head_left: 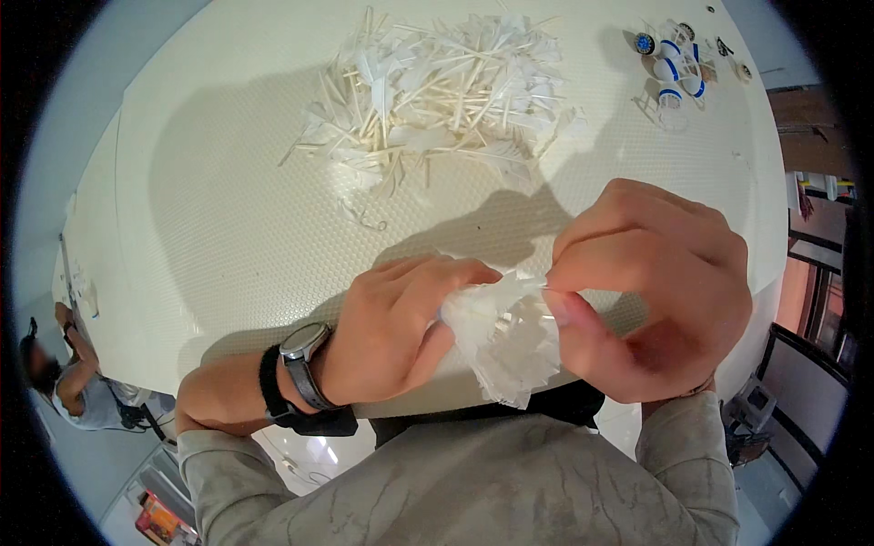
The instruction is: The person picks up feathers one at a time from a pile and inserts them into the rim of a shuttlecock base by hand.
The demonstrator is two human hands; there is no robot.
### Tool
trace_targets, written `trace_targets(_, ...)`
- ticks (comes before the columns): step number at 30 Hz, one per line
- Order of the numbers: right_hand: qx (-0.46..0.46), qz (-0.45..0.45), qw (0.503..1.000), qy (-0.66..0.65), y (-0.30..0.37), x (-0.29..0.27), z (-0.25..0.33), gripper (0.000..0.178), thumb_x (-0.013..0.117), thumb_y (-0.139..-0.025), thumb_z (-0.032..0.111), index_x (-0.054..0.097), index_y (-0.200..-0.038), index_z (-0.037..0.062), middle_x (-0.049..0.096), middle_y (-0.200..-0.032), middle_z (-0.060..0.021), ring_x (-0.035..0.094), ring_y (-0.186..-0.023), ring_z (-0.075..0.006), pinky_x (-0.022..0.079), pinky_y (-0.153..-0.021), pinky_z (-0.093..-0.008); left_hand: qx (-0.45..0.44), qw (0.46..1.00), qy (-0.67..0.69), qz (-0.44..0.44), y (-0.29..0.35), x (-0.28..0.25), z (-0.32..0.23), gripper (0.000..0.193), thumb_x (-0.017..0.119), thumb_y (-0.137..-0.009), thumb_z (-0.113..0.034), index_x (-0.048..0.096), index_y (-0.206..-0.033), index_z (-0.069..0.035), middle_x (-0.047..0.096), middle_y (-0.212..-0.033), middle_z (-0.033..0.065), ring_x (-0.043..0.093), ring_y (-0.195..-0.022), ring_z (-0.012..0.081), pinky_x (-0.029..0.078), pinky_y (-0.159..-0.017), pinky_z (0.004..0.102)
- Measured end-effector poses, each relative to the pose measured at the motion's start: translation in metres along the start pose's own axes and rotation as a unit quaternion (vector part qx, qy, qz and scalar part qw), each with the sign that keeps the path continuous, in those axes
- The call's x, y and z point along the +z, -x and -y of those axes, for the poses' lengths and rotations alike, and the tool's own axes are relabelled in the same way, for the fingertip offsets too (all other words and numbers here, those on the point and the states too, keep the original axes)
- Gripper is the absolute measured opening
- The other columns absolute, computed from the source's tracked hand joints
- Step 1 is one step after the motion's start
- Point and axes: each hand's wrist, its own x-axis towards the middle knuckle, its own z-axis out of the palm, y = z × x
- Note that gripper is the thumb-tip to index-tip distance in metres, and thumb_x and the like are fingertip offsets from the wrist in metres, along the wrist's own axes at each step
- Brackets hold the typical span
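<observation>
My left hand (396, 323), with a dark watch on its wrist, is closed around the base of a white feather shuttlecock (510, 341). Its feathers fan out toward my body and to the right, and its base is mostly hidden by the fingers. On the right, my right hand (655, 291) pinches the edge of the feathers between thumb and forefinger. Both hands are just above the table's near edge. Farther off on the table lies a heap of loose white feathers (446, 91) with pale quills.
The white textured table (255, 218) curves around in front of me. At its far right stand several white rounded pieces with blue bands (669, 71) and a round blue-topped piece (645, 43). Another person (77, 373) sits at the far left edge.
</observation>
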Motion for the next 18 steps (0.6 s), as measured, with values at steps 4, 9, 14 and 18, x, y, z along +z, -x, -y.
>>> trace_targets(4, 0.001, 0.0, 1.0, -0.025, 0.0, 0.004, -0.001, 0.014, 0.068, -0.063, 0.0, 0.065, -0.076, 0.0017, 0.064, -0.07, -0.012, 0.057, -0.054, -0.0219, 0.042, -0.048, -0.0303, 0.006, 1.0, 0.013, -0.015, 0.004, 0.001, 0.002, 0.046, 0.063, -0.074, -0.002, 0.057, -0.12, -0.002, 0.069, -0.11, 0.0149, 0.067, -0.095, 0.0376, 0.054, -0.083, 0.0433)
trace_targets(9, -0.006, -0.006, 1.0, -0.011, 0.0, 0.002, 0.0, 0.014, 0.068, -0.063, 0.001, 0.065, -0.077, 0.0008, 0.065, -0.071, -0.0124, 0.059, -0.056, -0.0232, 0.043, -0.05, -0.0309, -0.016, 1.0, 0.018, -0.001, 0.006, 0.0, 0.001, 0.045, 0.064, -0.076, -0.003, 0.056, -0.121, -0.002, 0.069, -0.111, 0.0156, 0.067, -0.096, 0.0381, 0.054, -0.084, 0.0435)
trace_targets(14, 0.064, -0.018, 0.997, -0.034, 0.0, 0.003, 0.006, 0.023, 0.069, -0.065, 0.007, 0.066, -0.087, 0.0008, 0.067, -0.082, -0.0141, 0.061, -0.065, -0.0233, 0.045, -0.055, -0.0318, -0.015, 0.998, 0.026, -0.059, 0.005, 0.003, -0.004, 0.047, 0.064, -0.076, 0.0, 0.057, -0.122, -0.003, 0.068, -0.112, 0.0165, 0.067, -0.096, 0.0387, 0.053, -0.083, 0.0437)
trace_targets(18, 0.03, 0.037, 0.999, -0.01, 0.004, 0.013, -0.001, 0.034, 0.07, -0.062, 0.012, 0.07, -0.095, 0.0067, 0.066, -0.092, -0.0104, 0.06, -0.071, -0.0232, 0.046, -0.059, -0.0334, -0.04, 0.995, -0.057, -0.066, -0.001, 0.004, -0.01, 0.053, 0.066, -0.075, 0.0, 0.058, -0.127, -0.007, 0.067, -0.1, 0.0136, 0.066, -0.085, 0.0353, 0.053, -0.072, 0.0417)
